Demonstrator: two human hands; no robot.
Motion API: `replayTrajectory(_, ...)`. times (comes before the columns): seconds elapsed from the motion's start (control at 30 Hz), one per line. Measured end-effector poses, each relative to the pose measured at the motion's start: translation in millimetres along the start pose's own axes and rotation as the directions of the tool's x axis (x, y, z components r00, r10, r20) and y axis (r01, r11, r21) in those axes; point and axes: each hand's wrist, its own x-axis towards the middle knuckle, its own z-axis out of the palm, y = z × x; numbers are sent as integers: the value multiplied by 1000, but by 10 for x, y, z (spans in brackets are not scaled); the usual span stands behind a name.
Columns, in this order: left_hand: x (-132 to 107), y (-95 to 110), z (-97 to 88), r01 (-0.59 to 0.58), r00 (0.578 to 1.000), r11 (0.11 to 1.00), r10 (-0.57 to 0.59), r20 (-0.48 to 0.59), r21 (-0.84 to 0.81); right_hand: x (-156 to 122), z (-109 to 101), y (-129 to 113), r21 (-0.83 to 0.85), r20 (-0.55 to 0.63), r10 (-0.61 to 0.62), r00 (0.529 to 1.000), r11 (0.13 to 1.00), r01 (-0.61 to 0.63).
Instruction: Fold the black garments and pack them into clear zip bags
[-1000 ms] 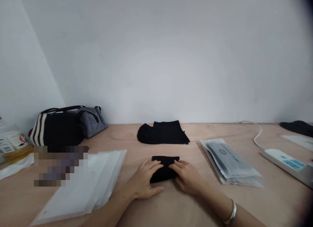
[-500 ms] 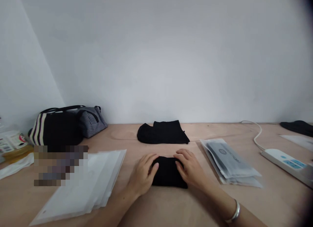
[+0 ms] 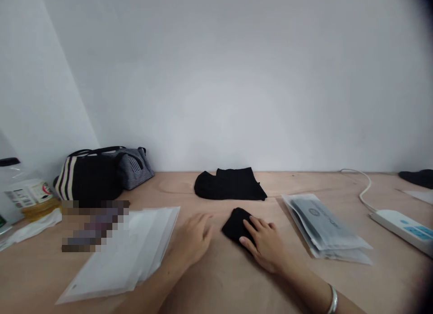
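A small folded black cloth (image 3: 236, 225) lies on the wooden table (image 3: 237, 287) in front of me. My right hand (image 3: 265, 244) rests on its right part, fingers laid over it and slightly curled. My left hand (image 3: 191, 242) lies flat on the table just left of the cloth, fingers stretched out, next to a stack of clear plastic bags (image 3: 122, 251). It holds nothing. A pile of black cloth (image 3: 230, 184) sits farther back near the wall.
Filled clear bags (image 3: 323, 226) lie stacked to the right. A white power strip (image 3: 402, 226) with its cord (image 3: 363, 187) is at far right. Striped bags (image 3: 101, 172) stand at back left, with packages (image 3: 25, 196) beyond. More black cloth (image 3: 417, 177) sits at the far right edge.
My left hand has come off the black cloth and moved left toward the plastic bags. My right hand stays on the cloth, which now looks turned and more compact. The view shifted slightly.
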Motion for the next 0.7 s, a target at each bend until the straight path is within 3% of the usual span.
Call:
replayTrajectory(0.1, -33, -310, -355, 213, 976, 961, -218, 7, 177, 6, -70, 45, -74, -105, 161, 981, 983, -169)
replayTrajectory(0.17, -112, -571, -506, 331, 939, 915, -343, 15, 233, 15, -127, 89, -56, -150, 142, 978, 987, -152)
replayTrajectory(0.23, -213, -812, -556, 436, 871, 847, -483, 95, 303, 16, -182, 134, 9, -147, 19, 989, 1000, -18)
replayTrajectory(0.3, -298, -989, -530, 463, 828, 827, -532, 177, 319, 5, -221, 177, 87, -84, -155, 984, 983, 162)
replayTrajectory(0.4, -331, -1098, -496, 441, 830, 843, -513, 218, 308, -21, -237, 249, 181, 66, -320, 945, 935, 304)
replayTrajectory(0.53, -205, -908, -701, 372, 886, 868, -438, 152, 329, -31, -206, 350, 285, 183, -369, 911, 907, 310)
replayTrajectory(0.63, -67, -495, -886, 253, 953, 903, -294, 69, 349, -26, -172, 376, 312, 197, -363, 911, 904, 293)
replayTrajectory(0.7, 20, -153, -863, 218, 970, 940, -238, 46, 264, -26, -134, 354, 306, 201, -333, 921, 915, 264)
